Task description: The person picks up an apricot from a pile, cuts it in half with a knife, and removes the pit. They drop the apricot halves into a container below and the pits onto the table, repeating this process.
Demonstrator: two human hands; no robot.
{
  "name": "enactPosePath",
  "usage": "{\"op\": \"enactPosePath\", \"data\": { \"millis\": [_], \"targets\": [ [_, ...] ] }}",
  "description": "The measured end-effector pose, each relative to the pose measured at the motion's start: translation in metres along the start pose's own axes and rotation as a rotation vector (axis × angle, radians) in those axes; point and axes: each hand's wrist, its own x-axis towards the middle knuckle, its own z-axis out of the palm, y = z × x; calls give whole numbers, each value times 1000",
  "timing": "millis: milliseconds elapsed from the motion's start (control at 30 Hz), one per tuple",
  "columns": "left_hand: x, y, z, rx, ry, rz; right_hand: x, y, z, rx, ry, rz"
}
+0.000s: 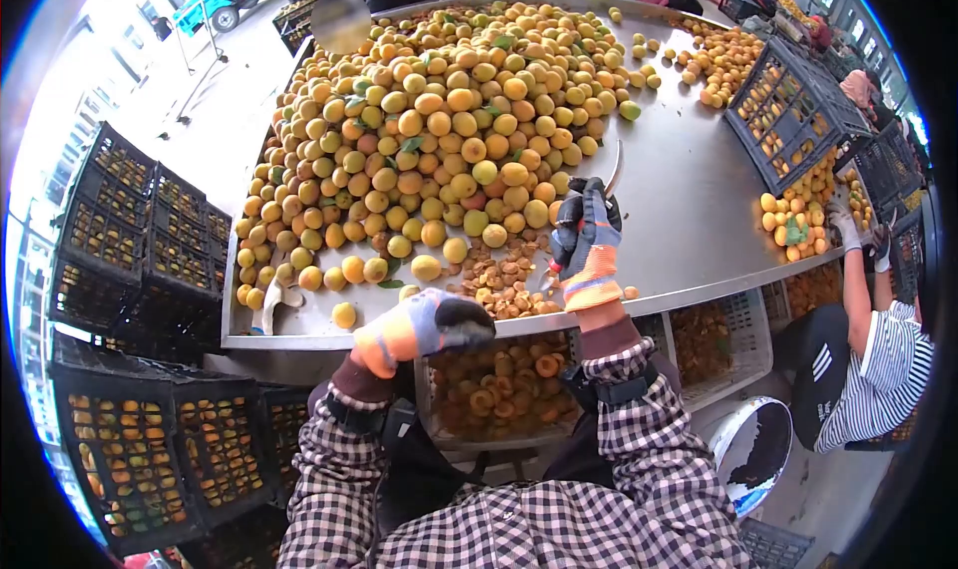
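Observation:
My left hand (pixel 424 327), in an orange, grey and black glove, is over the table's front edge with its fingers curled in. Motion blur hides whatever may be in them. My right hand (pixel 589 245), gloved alike, is closed above the metal table (pixel 669 210) around a small knife (pixel 548 278); a red part and a short blade show below the fingers. A thin curved metal strip (pixel 616 165) shows just beyond this hand. Between the hands lies a heap of small brown pits (pixel 499 275). Apricot halves (pixel 504 384) fill a crate below the edge.
A big pile of whole apricots (pixel 429 120) covers the table's left and middle. Black crates (pixel 130 419) of fruit stand stacked at left. At right are a tipped crate (pixel 788 115), a co-worker in a striped shirt (pixel 878 369) and a white bucket (pixel 753 454).

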Motion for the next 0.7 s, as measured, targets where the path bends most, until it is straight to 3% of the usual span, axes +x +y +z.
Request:
{"op": "enactPosePath", "data": {
  "millis": [33, 67, 100, 167, 200, 267, 367, 433, 500, 533, 633, 700],
  "targets": [
    [-8, 9, -5, -130, -97, 117, -2, 0, 3, 3, -13, 13],
    [-12, 14, -8, 25, 54, 86, -5, -1, 5, -20, -14, 26],
    [-4, -16, -5, -197, 214, 93, -9, -3, 7, -21, -12, 32],
    [7, -32, -16, 384, 584, -65, -13, -4, 10, -58, 21, 74],
    [12, -40, -19, 385, 586, -70, -14, -2, 9, -80, -19, 66],
    [22, -50, -22, 730, 568, -286, -16, -1, 12, -74, -23, 94],
    [34, -58, -14, 903, 448, -321, -17, 1, 12, -82, -18, 119],
    [36, -69, -9, 854, 468, -290, -17, 2, 9, -93, -12, 118],
    [31, -62, -8, 723, 597, -141, -16, 1, 7, -180, -62, 145],
    [27, -56, -8, 570, 655, 1, -14, 1, 9, -342, 8, 217],
    [26, -25, -6, 22, 652, 314, -22, 6, 8, -594, -172, 335],
    [29, -13, 0, -96, 608, 315, -30, 17, 15, -753, -225, 284]
  ]
}}
